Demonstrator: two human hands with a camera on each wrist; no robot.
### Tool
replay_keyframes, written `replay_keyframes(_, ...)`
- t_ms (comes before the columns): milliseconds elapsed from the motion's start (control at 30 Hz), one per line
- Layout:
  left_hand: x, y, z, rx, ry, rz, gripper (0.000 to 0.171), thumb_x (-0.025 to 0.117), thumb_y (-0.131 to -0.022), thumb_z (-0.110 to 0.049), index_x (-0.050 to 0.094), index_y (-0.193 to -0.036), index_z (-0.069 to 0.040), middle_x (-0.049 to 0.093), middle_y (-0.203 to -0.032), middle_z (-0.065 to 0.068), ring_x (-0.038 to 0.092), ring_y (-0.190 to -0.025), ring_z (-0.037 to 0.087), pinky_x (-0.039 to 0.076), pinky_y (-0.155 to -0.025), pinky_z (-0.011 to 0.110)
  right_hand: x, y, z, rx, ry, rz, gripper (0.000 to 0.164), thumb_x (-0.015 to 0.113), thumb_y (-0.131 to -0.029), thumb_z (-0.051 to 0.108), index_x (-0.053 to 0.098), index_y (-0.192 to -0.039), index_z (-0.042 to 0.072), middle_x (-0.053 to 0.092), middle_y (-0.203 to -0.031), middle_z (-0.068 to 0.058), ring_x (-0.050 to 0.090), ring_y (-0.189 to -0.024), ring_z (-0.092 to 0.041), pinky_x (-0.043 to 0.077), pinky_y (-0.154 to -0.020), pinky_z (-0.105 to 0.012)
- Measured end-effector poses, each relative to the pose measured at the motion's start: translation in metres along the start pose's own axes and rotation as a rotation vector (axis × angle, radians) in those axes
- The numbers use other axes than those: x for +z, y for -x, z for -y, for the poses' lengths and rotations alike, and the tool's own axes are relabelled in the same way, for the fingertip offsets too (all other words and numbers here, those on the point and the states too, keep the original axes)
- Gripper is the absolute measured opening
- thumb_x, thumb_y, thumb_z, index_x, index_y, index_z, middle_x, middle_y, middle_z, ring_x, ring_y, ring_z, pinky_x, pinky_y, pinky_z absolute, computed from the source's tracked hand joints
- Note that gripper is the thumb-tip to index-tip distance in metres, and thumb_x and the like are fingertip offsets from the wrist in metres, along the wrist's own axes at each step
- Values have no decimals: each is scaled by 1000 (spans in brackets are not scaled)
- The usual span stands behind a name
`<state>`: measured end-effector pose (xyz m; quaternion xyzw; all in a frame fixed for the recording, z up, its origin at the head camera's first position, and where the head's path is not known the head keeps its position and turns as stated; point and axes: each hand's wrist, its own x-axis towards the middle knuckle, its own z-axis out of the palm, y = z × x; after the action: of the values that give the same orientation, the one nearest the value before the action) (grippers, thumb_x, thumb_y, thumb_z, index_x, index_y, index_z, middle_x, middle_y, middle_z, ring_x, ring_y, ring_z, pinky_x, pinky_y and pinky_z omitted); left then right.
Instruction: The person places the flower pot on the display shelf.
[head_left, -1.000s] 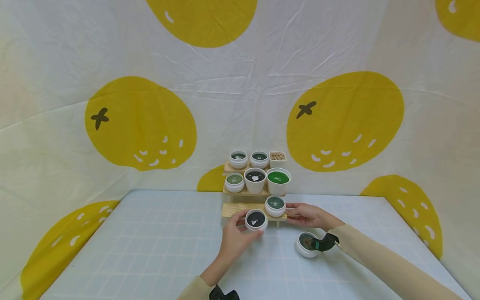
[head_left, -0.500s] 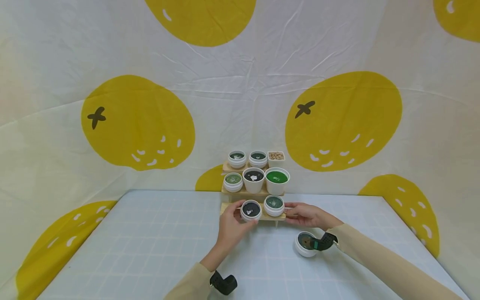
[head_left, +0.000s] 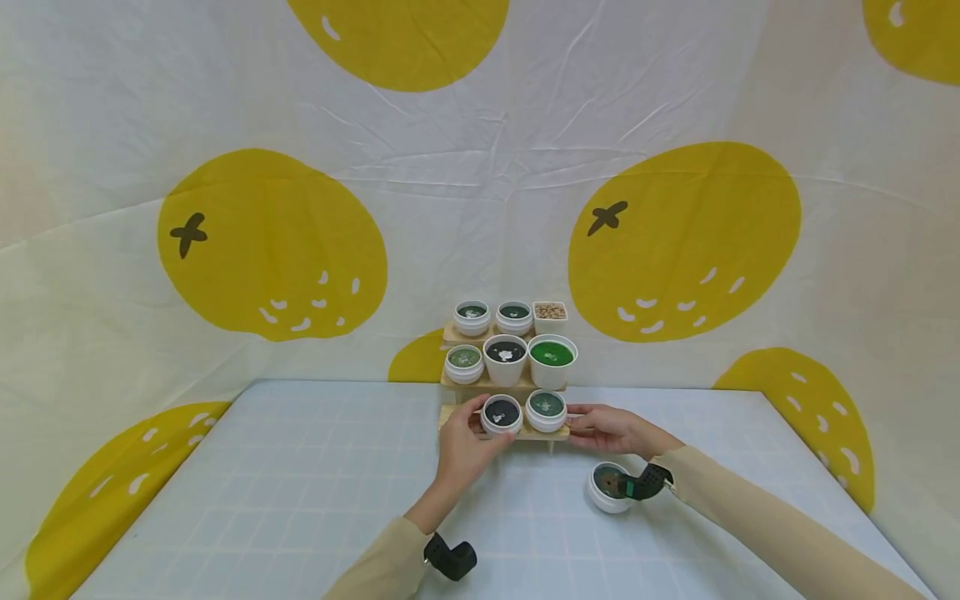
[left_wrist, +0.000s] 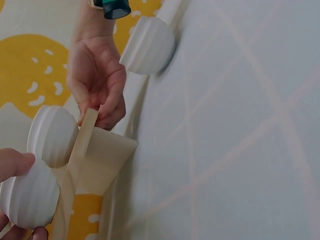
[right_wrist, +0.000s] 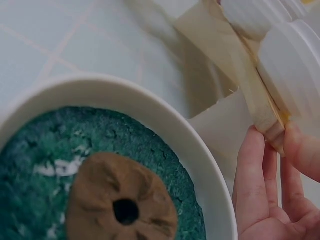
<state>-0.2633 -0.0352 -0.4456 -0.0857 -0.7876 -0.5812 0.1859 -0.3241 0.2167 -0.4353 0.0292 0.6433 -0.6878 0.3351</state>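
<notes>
In the head view my left hand (head_left: 465, 446) grips a small white bowl (head_left: 501, 414) with dark contents, thumb in front and fingers behind. The bowl is upright at the lowest step of a tiered wooden stand (head_left: 537, 434). In the left wrist view the held bowl (left_wrist: 31, 195) has its base against the board; whether it bears on it I cannot tell. Right beside it sits a white bowl with dark green contents (head_left: 546, 410). My right hand (head_left: 617, 431) pinches the board's right end, thumb above and fingers below, seen in the right wrist view on the board (right_wrist: 260, 107).
On the table in front of the right wrist stands another white bowl (head_left: 603, 492), holding green contents and a brown flower-shaped piece (right_wrist: 120, 195). Upper steps carry a green-filled cup (head_left: 552, 355), a dark-filled cup (head_left: 506, 353), a square dish (head_left: 551, 313) and several bowls.
My left hand has carried the dark-filled bowl forward and slightly left, from in front of the stand to its lowest step. My right hand keeps its hold on the board's end.
</notes>
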Motion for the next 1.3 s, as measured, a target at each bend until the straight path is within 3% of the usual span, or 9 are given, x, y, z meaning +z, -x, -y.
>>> replay_keyframes(667, 5, -2, 7, -34, 68, -36, 62, 86, -66, -6, 60, -120, 6, 60, -111, 20, 63, -89, 22, 58, -78, 25, -1, -4, -2, 6, 2, 2, 61, 45, -99, 3, 14, -151, -2, 64, -98, -3, 64, -84, -9, 57, -79, -20)
replay_keyframes(1000, 7, -2, 7, -59, 41, -53, 61, 86, -65, -6, 61, -120, 4, 53, -104, 14, 59, -86, 17, 58, -75, 22, -1, -3, -2, 2, 7, -4, 61, 45, -98, 2, 14, -151, -2, 64, -97, -3, 64, -83, -9, 57, -78, -20)
replay_keyframes(1300, 7, -1, 3, -62, 27, -66, 59, 86, -66, -6, 62, -119, 4, 52, -100, 12, 58, -84, 17, 58, -74, 27, 1, 1, -1, 2, 11, -2, 64, 47, -98, 3, 12, -151, -2, 64, -97, -3, 64, -83, -8, 57, -79, -19)
